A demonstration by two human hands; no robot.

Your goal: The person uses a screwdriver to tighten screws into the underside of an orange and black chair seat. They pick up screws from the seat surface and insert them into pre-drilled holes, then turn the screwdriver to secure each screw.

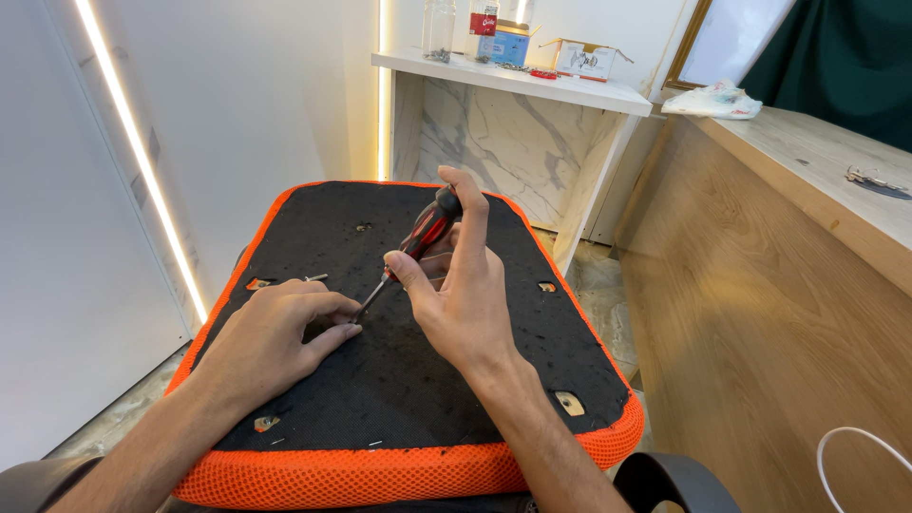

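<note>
Screwdriver [410, 249]: we see a red-and-black handled tool with a thin metal shaft, tilted so the handle points far and up and the tip points near and left, down at the black surface.
Right hand [463, 294]: we see it wrapped around the handle, the forefinger stretched up along the far end and the thumb pressed on the near side; fingers closed on the tool.
Left hand [271, 334]: we see it lying palm down on the black underside, fingers curled together, fingertips pinched at the shaft's tip; what sits between the fingertips we cannot tell.
Seat cushion [408, 467]: we see it turned upside down, its black fabric base facing us, an orange mesh edge running round it; it fills the middle of the scene.
Mounting holes [569, 403]: we see small openings near the corners of the black base, one at near right, one at far right, others on the left.
Shelf [532, 84]: far behind, white and marble-faced, carrying a jar, a bottle and small boxes.
Wooden counter [788, 247]: along the right, a plastic bag on its far end.
</note>
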